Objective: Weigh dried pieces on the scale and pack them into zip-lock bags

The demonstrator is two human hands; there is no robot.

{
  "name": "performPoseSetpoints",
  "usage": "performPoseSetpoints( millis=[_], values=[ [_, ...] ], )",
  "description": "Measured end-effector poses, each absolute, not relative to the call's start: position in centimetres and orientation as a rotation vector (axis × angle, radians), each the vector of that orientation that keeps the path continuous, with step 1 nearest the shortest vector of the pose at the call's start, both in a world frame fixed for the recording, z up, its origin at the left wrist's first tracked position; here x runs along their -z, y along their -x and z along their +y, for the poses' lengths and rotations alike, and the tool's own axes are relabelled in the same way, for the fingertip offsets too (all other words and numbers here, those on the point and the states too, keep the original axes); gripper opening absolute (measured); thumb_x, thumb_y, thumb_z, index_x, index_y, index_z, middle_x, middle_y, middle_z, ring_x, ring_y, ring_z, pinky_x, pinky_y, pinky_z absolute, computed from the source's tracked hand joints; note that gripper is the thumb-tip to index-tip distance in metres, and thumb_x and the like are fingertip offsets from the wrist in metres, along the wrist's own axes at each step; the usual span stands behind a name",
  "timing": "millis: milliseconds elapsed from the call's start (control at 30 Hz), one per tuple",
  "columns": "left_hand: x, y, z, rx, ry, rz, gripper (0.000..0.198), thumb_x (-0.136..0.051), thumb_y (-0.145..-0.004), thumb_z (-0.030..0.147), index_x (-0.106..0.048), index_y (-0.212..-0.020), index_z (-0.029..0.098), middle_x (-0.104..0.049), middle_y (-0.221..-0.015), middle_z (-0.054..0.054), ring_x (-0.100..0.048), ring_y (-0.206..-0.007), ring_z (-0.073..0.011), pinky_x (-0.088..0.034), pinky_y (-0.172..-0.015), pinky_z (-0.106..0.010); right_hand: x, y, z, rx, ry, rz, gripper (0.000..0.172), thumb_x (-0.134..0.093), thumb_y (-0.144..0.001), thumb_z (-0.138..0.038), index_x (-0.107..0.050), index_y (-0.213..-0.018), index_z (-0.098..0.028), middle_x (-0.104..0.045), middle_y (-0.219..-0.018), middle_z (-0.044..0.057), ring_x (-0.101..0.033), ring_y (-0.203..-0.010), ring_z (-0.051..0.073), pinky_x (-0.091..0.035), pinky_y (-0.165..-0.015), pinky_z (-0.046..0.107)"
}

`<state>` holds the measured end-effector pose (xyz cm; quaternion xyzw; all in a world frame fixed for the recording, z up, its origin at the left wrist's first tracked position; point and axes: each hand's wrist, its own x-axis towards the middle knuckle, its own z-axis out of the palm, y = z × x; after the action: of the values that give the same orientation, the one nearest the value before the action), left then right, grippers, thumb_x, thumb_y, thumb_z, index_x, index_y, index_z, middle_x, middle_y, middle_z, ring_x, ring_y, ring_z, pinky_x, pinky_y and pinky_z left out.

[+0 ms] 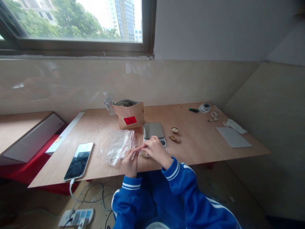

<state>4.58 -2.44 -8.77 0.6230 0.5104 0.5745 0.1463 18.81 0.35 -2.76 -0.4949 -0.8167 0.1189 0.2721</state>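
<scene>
My left hand (130, 160) and my right hand (155, 150) meet at the table's near edge, fingers pinched together on the red-striped top of a small clear zip bag (140, 149). A pile of clear zip bags (115, 145) lies just left of my hands. A small digital scale (154, 132) sits right behind my right hand. An open brown paper pouch (130, 114) with a red label stands behind the scale. Both sleeves are blue with white stripes.
A phone (79, 160) on a charging cable lies at the near left of the wooden table (202, 143). Small brown pieces (175, 139) lie right of the scale. A water bottle (109, 103), a screwdriver (190, 109), white paper (233, 137) and a floor power strip (77, 217) are around.
</scene>
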Motion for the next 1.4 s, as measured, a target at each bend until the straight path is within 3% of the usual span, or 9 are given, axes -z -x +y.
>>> performPoseSetpoints(
  millis=[267, 433, 833, 1100, 1400],
  values=[
    [8.2, -5.5, -2.2, -1.645, -1.924, 1.543, 0.013, -0.056, -0.087, 0.026, -0.069, -0.087, 0.022, -0.069, -0.082, -0.003, -0.063, -0.079, -0.0167, -0.049, -0.074, -0.030, 2.9, -18.9, -0.5, -0.119, 1.401, -2.196, 0.011, -0.058, -0.086, -0.012, -0.063, -0.078, -0.019, -0.069, -0.079, 0.001, -0.056, -0.079, 0.018, -0.033, -0.091, 0.034],
    [7.8, -5.5, -2.1, -1.643, -1.932, 1.531, 0.014, -0.055, -0.087, 0.027, -0.068, -0.086, 0.022, -0.068, -0.082, -0.002, -0.062, -0.079, -0.0174, -0.049, -0.075, -0.031, 3.8, -19.4, -0.9, -0.113, 1.395, -2.132, 0.008, -0.056, -0.089, -0.016, -0.061, -0.083, -0.018, -0.069, -0.085, 0.002, -0.056, -0.081, 0.017, -0.034, -0.086, 0.033],
    [7.2, -6.1, -1.3, -1.458, -1.847, 1.305, 0.016, -0.057, -0.086, 0.032, -0.067, -0.091, 0.021, -0.070, -0.088, -0.004, -0.063, -0.081, -0.0170, -0.050, -0.071, -0.030, 4.1, -20.8, 0.0, -0.063, 1.435, -2.171, 0.019, -0.053, -0.090, -0.013, -0.062, -0.074, -0.019, -0.068, -0.070, 0.001, -0.056, -0.068, 0.015, -0.033, -0.078, 0.030],
    [7.8, -5.7, -1.2, -1.488, -1.679, 1.346, 0.018, -0.061, -0.083, 0.037, -0.067, -0.079, 0.021, -0.070, -0.079, -0.002, -0.064, -0.075, -0.0178, -0.050, -0.071, -0.030, 2.6, -21.3, -0.5, -0.222, 1.299, -2.205, 0.009, -0.062, -0.088, -0.026, -0.067, -0.085, -0.019, -0.071, -0.086, 0.003, -0.059, -0.084, 0.017, -0.036, -0.081, 0.031],
    [7.1, -7.5, -1.7, -1.470, -1.745, 1.417, 0.016, -0.055, -0.086, 0.033, -0.063, -0.080, 0.020, -0.067, -0.077, -0.002, -0.062, -0.074, -0.0171, -0.049, -0.070, -0.031, 2.5, -21.3, -1.2, -0.094, 1.352, -2.140, 0.014, -0.054, -0.089, -0.013, -0.062, -0.079, -0.017, -0.068, -0.080, 0.003, -0.056, -0.077, 0.019, -0.038, -0.079, 0.032]
  ],
)
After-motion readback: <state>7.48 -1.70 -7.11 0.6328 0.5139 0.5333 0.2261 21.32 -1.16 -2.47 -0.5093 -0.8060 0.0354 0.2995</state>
